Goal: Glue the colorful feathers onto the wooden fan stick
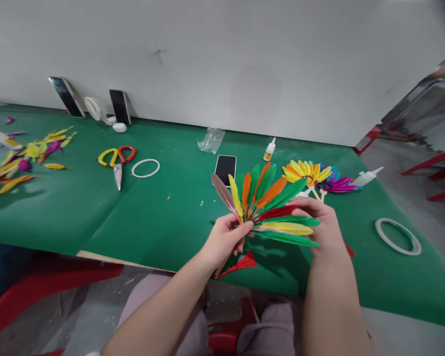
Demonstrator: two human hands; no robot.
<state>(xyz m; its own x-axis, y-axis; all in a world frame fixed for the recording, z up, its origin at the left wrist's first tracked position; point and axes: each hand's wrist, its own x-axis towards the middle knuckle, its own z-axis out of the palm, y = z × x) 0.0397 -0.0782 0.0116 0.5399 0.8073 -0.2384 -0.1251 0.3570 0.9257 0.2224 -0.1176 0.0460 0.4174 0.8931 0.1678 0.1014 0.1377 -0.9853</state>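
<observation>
My left hand (228, 237) pinches a fan of feathers (272, 195) at its base, thumb on top. Its feathers spread out in green, orange, yellow, red and brownish pink. A wooden handle (221, 267) shows below that hand, with a red tassel (244, 263) beside it. On the fan's right side, my right hand (317, 220) has its fingers curled against the red and green feathers. Part of its grip is hidden behind them. Just beyond lie a finished-looking yellow feather fan (307, 173) and a purple and blue one (339, 182).
Scissors (117, 165), a thin white ring (145, 168), a phone (225, 165) and a small glue bottle (270, 149) lie across the green table (163, 217). Loose feathers (33, 153) are scattered left. A tape roll (398, 237) sits right. A white wall (215, 64) rises behind.
</observation>
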